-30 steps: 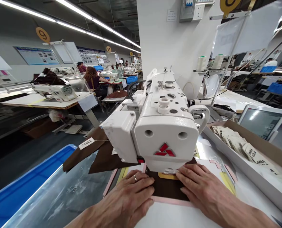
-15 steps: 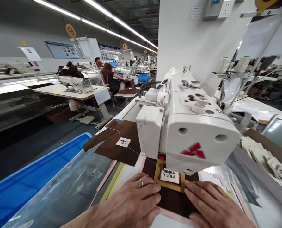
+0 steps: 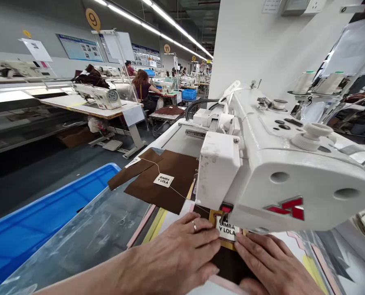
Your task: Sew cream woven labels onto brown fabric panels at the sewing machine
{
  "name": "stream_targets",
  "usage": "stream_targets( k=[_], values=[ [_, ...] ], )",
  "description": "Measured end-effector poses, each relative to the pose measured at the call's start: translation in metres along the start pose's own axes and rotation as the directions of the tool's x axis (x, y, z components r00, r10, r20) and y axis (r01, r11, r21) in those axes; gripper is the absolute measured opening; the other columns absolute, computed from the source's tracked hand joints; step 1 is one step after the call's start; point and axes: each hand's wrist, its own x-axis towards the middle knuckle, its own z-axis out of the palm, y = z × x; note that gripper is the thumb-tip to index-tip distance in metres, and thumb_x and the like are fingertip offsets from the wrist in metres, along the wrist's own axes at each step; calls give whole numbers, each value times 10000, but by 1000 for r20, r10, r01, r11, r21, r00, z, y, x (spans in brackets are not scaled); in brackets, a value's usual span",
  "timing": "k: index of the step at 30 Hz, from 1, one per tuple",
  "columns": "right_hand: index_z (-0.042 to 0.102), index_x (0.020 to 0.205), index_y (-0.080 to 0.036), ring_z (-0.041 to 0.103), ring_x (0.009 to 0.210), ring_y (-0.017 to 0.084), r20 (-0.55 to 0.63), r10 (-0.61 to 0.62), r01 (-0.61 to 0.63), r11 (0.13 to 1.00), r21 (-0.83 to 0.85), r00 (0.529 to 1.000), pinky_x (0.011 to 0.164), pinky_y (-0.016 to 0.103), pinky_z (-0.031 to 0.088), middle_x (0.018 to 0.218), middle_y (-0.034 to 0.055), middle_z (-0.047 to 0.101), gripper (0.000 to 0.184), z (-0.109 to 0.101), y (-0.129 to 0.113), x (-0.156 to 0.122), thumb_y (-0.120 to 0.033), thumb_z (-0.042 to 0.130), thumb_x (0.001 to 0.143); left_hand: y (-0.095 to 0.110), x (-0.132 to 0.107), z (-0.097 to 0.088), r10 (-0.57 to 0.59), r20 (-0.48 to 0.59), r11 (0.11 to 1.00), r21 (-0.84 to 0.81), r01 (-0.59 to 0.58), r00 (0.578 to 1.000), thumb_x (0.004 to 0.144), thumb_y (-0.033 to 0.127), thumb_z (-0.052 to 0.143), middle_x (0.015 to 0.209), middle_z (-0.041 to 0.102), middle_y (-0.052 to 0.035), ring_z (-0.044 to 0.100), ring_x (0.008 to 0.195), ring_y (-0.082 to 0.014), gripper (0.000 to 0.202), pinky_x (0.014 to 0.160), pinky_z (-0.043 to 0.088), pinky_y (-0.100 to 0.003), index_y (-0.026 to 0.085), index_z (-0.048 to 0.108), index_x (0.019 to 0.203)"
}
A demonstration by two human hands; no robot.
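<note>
My left hand (image 3: 182,254), a ring on one finger, lies flat with fingers together on a dark brown fabric piece (image 3: 230,264) under the head of a white sewing machine (image 3: 280,172). My right hand (image 3: 271,264) rests flat on the same fabric from the right. Between the fingertips sits a white "BIMBA Y LOLA" label (image 3: 227,231) inside a tan frame, right below the machine head. Neither hand grips anything.
Sewn brown pieces with a label (image 3: 164,180) lie behind the machine's left, joined by thread. A blue bin (image 3: 47,213) with clear plastic sheet sits at left. Thread cones (image 3: 305,82) stand at right. Other workstations and a seated person (image 3: 144,90) are farther back.
The view has swung right and closer to the machine. Both hands stay flat on the brown fabric; the label under the machine head has come into sight and remains between the fingertips.
</note>
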Motion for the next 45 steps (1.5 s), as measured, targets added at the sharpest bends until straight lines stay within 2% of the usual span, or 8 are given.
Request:
stream_targets(
  k=[3,8,11,14,19,28,38,45],
  values=[
    [745,1238,-200,732,1024,196,-24,29,-28,999,24,999,883,335,546,1256,-30,767,379,0,-1,0,-447,493,1099,-2,9,9,-8,65,998,61,4,998,1059,495,586,1375,672,-93,532,1360,-286,474,1217,295,-419,151,579,1384],
    [741,1240,-199,723,1041,207,-37,56,-55,998,27,998,869,353,542,1270,-25,762,366,1,-2,0,-413,477,1103,6,10,19,-97,28,989,116,93,995,1046,524,610,1317,685,-72,496,1392,-280,440,1279,180,-427,166,611,1302],
    [740,1234,-196,716,1031,197,-38,103,-100,993,59,994,876,353,537,1253,-30,769,401,0,-4,2,-419,425,1124,13,14,14,-149,65,984,107,142,987,1005,516,684,1299,691,-51,547,1330,-280,411,1274,209,-447,194,627,1253],
    [741,1218,-194,704,1026,201,-46,151,-147,986,83,987,878,365,530,1239,-31,773,457,0,-7,3,-441,364,1141,14,23,8,-201,138,979,68,193,970,1002,502,691,1368,668,-37,556,1325,-290,456,1240,292,-467,217,595,1345],
    [718,1254,-182,681,1058,220,-68,204,-197,975,104,976,894,393,516,1246,-18,768,443,2,-12,3,-448,386,1132,7,35,10,-164,267,985,-6,172,950,1024,513,646,1443,638,-22,552,1353,-319,516,1200,370,-504,240,545,1451],
    [708,1233,-175,663,1056,235,-121,253,-228,956,185,960,973,394,477,1244,-1,768,345,13,-18,0,-442,617,1034,-2,49,2,-115,302,983,-100,151,947,922,497,792,1374,694,34,651,1212,-297,618,1082,482,-431,308,560,1463],
    [713,1125,-224,675,1053,187,-153,268,-230,945,231,951,913,327,489,1174,-19,791,200,14,-13,-4,-375,658,1005,-17,38,21,-57,313,993,-82,87,948,868,556,832,1513,594,-37,621,1325,-313,806,1148,489,-468,325,480,1555],
    [726,1142,-230,676,1076,190,-104,278,-251,944,216,955,955,313,509,1172,10,791,232,14,-16,-5,-400,638,1011,-17,40,17,-40,300,992,-102,74,953,925,531,785,1523,583,-10,629,1313,-293,755,1104,507,-433,315,450,1566]
  ],
)
